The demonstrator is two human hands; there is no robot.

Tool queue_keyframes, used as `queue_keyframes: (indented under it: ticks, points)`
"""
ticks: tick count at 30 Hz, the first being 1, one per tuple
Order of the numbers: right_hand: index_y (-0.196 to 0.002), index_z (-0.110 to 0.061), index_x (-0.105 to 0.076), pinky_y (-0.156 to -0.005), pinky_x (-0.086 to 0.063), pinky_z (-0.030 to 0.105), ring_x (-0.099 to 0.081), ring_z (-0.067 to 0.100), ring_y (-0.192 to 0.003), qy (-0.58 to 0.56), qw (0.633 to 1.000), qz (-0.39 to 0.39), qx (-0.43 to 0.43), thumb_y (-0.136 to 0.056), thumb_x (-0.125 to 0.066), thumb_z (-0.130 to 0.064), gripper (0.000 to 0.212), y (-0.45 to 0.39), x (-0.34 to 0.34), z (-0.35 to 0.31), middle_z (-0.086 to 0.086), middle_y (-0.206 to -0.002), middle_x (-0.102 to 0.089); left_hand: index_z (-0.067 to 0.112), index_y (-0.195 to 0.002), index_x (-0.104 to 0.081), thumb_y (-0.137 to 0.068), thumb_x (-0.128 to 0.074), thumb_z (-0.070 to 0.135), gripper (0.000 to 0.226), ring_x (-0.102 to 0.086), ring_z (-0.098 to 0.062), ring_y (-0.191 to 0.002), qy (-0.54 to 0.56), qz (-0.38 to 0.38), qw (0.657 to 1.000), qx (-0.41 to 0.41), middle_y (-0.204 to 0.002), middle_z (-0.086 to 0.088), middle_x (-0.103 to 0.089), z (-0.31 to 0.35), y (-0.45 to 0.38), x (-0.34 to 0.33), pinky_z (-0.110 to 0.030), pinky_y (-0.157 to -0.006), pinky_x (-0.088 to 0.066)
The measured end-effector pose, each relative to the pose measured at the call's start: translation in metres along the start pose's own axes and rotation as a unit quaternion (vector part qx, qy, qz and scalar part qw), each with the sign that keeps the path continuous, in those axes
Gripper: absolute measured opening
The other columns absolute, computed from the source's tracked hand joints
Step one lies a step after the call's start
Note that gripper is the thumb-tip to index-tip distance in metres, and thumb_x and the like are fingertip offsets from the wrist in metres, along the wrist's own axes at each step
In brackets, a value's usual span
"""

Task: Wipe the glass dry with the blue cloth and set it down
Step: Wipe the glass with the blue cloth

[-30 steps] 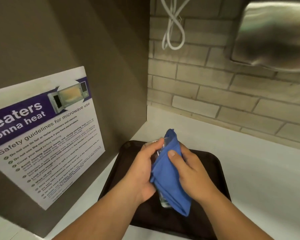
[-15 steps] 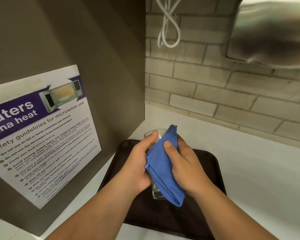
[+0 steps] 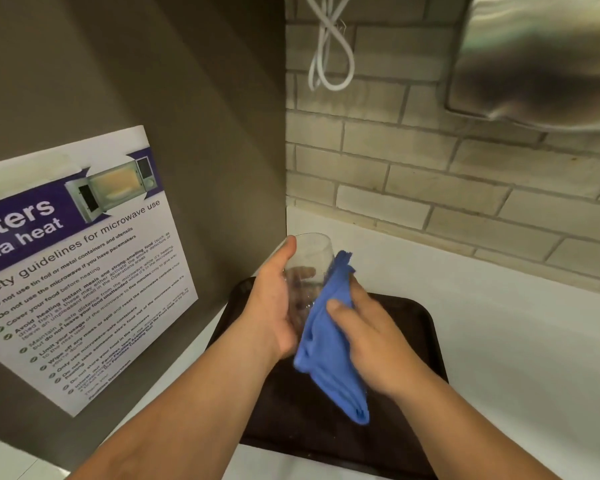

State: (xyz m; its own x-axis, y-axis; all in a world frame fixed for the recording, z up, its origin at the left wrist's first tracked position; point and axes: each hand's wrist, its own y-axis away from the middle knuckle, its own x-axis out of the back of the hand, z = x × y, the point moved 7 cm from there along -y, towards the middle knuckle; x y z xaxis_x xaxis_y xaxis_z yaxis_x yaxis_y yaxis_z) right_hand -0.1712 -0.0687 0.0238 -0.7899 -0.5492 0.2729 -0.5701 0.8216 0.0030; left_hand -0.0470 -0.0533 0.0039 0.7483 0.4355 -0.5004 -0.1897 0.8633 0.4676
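Left hand | grip wrapped around clear drinking glass, held tilted above dark tray on white desk | right hand pinched blue cloth against glass side | glass likely light, slippery, breakable; best held mid-body.

Clear smooth glass, soft matt blue cloth, dark matt tray, brushed-metal dispenser.

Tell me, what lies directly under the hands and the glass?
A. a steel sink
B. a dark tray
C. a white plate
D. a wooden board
B: the glass, held in the left hand and wiped with the blue cloth, is above a dark tray on the white counter.
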Motion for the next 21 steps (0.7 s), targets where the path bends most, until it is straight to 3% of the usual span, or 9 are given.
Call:
queue_keyframes:
  ticks: [2, 4, 8, 10, 11, 13, 15, 16, 21]
  points:
    - [-0.155, -0.037, -0.019, -0.106, -0.048, 0.025, -0.059, 0.001, -0.122, 0.113, 0.993, -0.007, 0.043, -0.094, -0.042, -0.053, 0.067, 0.008, -0.011, -0.005, -0.011, -0.139, -0.055, 0.003, -0.129, -0.073, -0.080, -0.067, 0.075, 0.087, -0.071, -0.044, -0.119, -0.022, -0.001, 1.000, -0.005, -0.127, -0.024, -0.075, -0.001, -0.002, 0.000, -0.051, -0.104, -0.057]
    - [-0.158, -0.028, -0.013, -0.105, -0.050, 0.028, -0.059, 0.009, -0.123, 0.146, 0.985, 0.029, 0.082, -0.098, -0.042, -0.051, 0.071, 0.002, -0.010, -0.018, -0.004, -0.142, -0.051, -0.001, -0.124, -0.074, -0.083, -0.066, 0.072, 0.084, -0.073, -0.039, -0.109, -0.023, -0.038, 0.999, 0.003, -0.122, -0.023, -0.075, -0.001, 0.000, -0.005, -0.045, -0.101, -0.059]
    - [-0.118, -0.022, -0.061, -0.092, -0.056, 0.039, -0.072, 0.020, -0.100, -0.028, 0.994, 0.104, -0.006, -0.104, -0.044, -0.038, 0.028, -0.025, 0.018, -0.024, 0.002, -0.106, -0.075, 0.002, -0.123, -0.079, -0.078, -0.075, 0.069, 0.081, -0.078, -0.035, -0.101, -0.004, -0.081, 0.996, 0.022, -0.114, -0.017, -0.080, 0.003, 0.004, -0.011, -0.047, -0.098, -0.060]
    - [-0.104, -0.024, -0.068, -0.087, -0.055, 0.033, -0.073, 0.017, -0.094, -0.087, 0.992, 0.093, -0.025, -0.106, -0.043, -0.028, 0.025, -0.023, 0.019, -0.018, -0.003, -0.093, -0.078, 0.002, -0.122, -0.079, -0.080, -0.073, 0.070, 0.080, -0.079, -0.039, -0.105, -0.001, -0.064, 0.998, 0.023, -0.119, -0.021, -0.080, 0.008, 0.003, -0.009, -0.050, -0.096, -0.063]
    - [-0.109, -0.023, -0.067, -0.084, -0.054, 0.025, -0.073, 0.014, -0.093, -0.082, 0.994, 0.069, -0.009, -0.106, -0.042, -0.022, 0.026, -0.017, 0.016, -0.016, -0.006, -0.091, -0.077, 0.002, -0.120, -0.078, -0.080, -0.071, 0.072, 0.081, -0.078, -0.040, -0.104, -0.001, -0.045, 0.999, 0.023, -0.118, -0.022, -0.080, 0.010, 0.002, -0.007, -0.050, -0.095, -0.062]
    - [-0.138, -0.036, -0.047, -0.080, -0.049, 0.008, -0.069, -0.001, -0.098, -0.039, 0.999, -0.003, 0.018, -0.105, -0.042, -0.025, 0.035, -0.004, 0.002, -0.011, -0.024, -0.104, -0.072, 0.002, -0.119, -0.075, -0.080, -0.068, 0.076, 0.084, -0.076, -0.040, -0.102, -0.007, -0.014, 1.000, 0.022, -0.111, -0.022, -0.079, 0.011, 0.000, -0.001, -0.049, -0.093, -0.059]
    - [-0.142, -0.056, -0.017, -0.082, -0.040, -0.003, -0.054, -0.025, -0.106, 0.027, 0.998, -0.042, 0.041, -0.098, -0.041, -0.040, 0.053, 0.000, -0.009, -0.009, -0.053, -0.112, -0.051, 0.003, -0.129, -0.074, -0.081, -0.067, 0.077, 0.089, -0.073, -0.043, -0.118, -0.019, -0.005, 1.000, 0.015, -0.127, -0.024, -0.077, 0.010, -0.001, 0.001, -0.050, -0.102, -0.056]
    - [-0.145, -0.056, -0.013, -0.086, -0.040, -0.003, -0.051, -0.026, -0.110, 0.049, 0.996, -0.036, 0.063, -0.097, -0.041, -0.042, 0.058, -0.004, -0.009, -0.013, -0.050, -0.118, -0.048, 0.004, -0.132, -0.074, -0.082, -0.066, 0.076, 0.088, -0.069, -0.043, -0.127, -0.024, -0.009, 1.000, 0.014, -0.135, -0.024, -0.073, 0.009, 0.000, -0.001, -0.051, -0.108, -0.055]
    - [-0.143, -0.028, -0.045, -0.103, -0.052, 0.044, -0.068, 0.015, -0.108, -0.034, 0.997, 0.064, 0.036, -0.104, -0.043, -0.034, 0.040, -0.037, 0.019, -0.026, 0.002, -0.117, -0.069, 0.009, -0.132, -0.075, -0.083, -0.067, 0.075, 0.083, -0.070, -0.040, -0.127, -0.027, -0.051, 0.998, 0.016, -0.139, -0.020, -0.073, 0.004, 0.002, -0.013, -0.053, -0.112, -0.053]
